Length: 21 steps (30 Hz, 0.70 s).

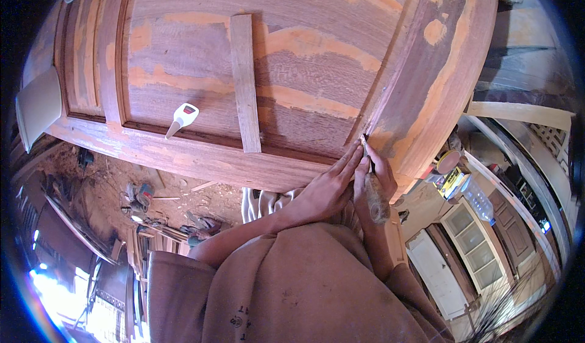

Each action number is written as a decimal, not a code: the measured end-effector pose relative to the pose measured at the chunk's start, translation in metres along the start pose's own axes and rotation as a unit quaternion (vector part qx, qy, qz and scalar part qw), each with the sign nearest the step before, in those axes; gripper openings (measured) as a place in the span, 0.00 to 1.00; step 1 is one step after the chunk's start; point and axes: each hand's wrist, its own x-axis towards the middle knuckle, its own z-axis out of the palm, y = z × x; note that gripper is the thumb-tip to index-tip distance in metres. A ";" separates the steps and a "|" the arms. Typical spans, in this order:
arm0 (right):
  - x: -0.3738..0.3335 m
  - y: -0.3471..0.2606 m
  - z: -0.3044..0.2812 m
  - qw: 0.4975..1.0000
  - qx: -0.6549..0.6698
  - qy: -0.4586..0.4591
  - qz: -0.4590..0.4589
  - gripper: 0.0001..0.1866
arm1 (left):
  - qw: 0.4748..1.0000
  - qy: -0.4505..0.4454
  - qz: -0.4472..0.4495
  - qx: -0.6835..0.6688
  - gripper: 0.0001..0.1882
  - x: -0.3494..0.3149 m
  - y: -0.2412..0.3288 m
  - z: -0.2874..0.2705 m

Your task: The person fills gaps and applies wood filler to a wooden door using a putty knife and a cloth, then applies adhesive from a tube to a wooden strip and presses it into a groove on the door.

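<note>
A large wooden door (189,50) with recessed panels lies in front of me, patched with orange filler. My right hand (379,173) is closed round a chisel (378,206), its thick worn handle pointing back toward me. The blade end meets the inner corner of the panel frame at the near right. My left hand (329,190) reaches across from the left, its fingers long and together, fingertips pressed at the blade; part of the blade is hidden by them. A loose wood strip (245,87) lies across the panel, left of my hands.
A white glue bottle (186,114) with a brown nozzle rests on the panel's near edge. A pale container (39,108) stands at the door's left end. Below lie a power tool (143,193) and wood scraps. At right are a plastic bottle (478,203) and a sanding disc (448,161).
</note>
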 end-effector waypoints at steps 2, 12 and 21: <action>0.004 0.003 0.000 0.999 0.002 0.012 -0.044 0.17 | 1.000 0.014 0.007 0.016 0.36 0.002 0.002 0.000; 0.004 0.005 0.000 1.000 -0.003 0.014 0.004 0.14 | 1.000 0.013 -0.006 -0.005 0.36 0.000 0.001 0.001; 0.012 0.006 -0.003 1.000 -0.018 0.013 -0.007 0.14 | 1.000 0.009 0.002 0.003 0.37 0.006 0.007 -0.002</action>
